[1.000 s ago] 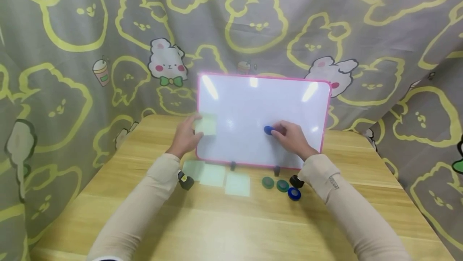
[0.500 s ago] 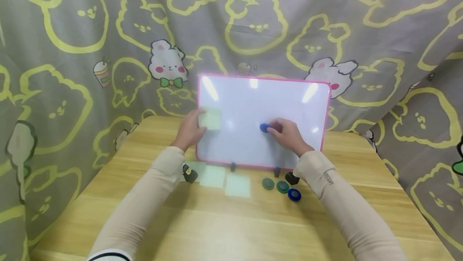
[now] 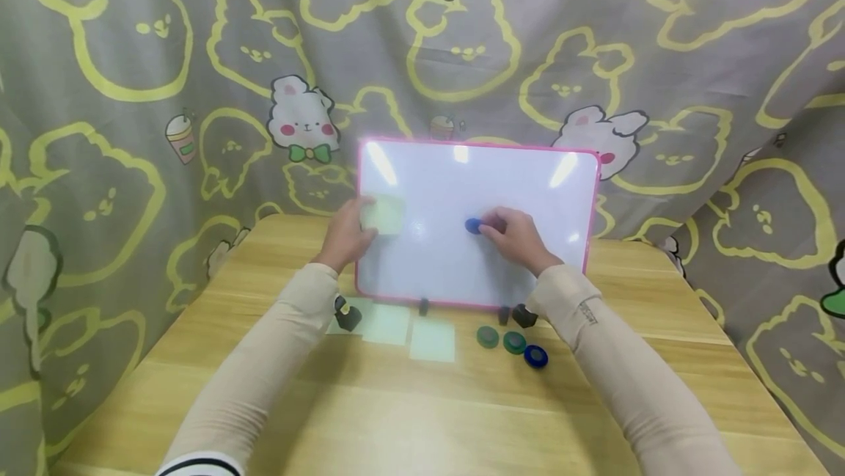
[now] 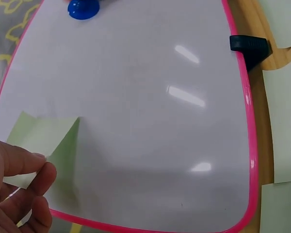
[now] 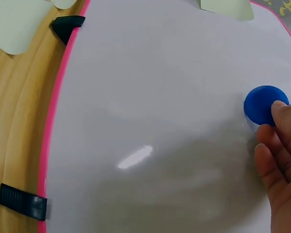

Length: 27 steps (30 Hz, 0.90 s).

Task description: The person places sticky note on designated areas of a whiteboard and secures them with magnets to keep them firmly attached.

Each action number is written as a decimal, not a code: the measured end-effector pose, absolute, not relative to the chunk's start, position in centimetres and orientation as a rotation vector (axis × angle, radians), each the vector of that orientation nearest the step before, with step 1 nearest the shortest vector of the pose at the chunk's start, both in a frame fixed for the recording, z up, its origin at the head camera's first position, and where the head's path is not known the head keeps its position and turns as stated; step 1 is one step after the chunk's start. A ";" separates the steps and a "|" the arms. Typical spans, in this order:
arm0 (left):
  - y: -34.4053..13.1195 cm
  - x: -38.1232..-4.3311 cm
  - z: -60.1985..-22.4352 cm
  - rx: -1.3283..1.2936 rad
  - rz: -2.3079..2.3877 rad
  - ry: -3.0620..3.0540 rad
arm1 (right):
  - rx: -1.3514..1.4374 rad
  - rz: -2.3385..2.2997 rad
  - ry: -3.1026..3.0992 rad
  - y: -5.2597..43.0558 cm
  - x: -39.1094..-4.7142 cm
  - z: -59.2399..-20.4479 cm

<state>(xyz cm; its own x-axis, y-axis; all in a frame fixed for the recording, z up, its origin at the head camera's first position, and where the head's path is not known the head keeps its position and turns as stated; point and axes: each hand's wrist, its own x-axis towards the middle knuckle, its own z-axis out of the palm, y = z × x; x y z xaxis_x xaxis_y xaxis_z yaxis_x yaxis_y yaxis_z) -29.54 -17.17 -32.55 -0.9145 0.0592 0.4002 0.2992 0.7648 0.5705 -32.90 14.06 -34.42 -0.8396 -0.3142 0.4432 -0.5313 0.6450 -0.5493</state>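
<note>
A pink-edged whiteboard stands propped up on the table. At its left side my left hand pinches a pale green paper sheet by the edge. The left wrist view shows thumb and finger on the paper, which is creased and lies against the board's surface. My right hand pinches a round blue magnet just right of the board's middle. In the right wrist view the magnet is close to the board; whether it touches cannot be told.
Several pale green sheets lie in front of the board. Two green magnets and another blue magnet rest to their right. Black feet hold the board's lower edge. A patterned curtain hangs behind the wooden table.
My left hand has shifted the paper right and slightly up on the board. The right hand has carried the blue magnet left and a little up.
</note>
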 end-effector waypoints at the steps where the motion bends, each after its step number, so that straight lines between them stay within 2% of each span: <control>1: -17.2 -29.6 -32.5 -0.272 -0.925 -2.605 | 0.679 1.003 -2.557 14.0 -33.0 -34.3; 27: -15.6 -30.7 -31.5 -0.241 -0.930 -2.612 | 0.688 1.002 -2.559 11.4 -34.2 -32.3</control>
<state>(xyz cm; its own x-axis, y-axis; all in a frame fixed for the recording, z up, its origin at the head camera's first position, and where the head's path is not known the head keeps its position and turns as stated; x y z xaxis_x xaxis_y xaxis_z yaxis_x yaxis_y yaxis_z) -30.68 -15.63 -31.47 -0.9221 0.0399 0.3850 0.2743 0.7692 0.5771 -34.22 11.39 -32.31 -0.8377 -0.3212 0.4417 -0.5357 0.6407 -0.5500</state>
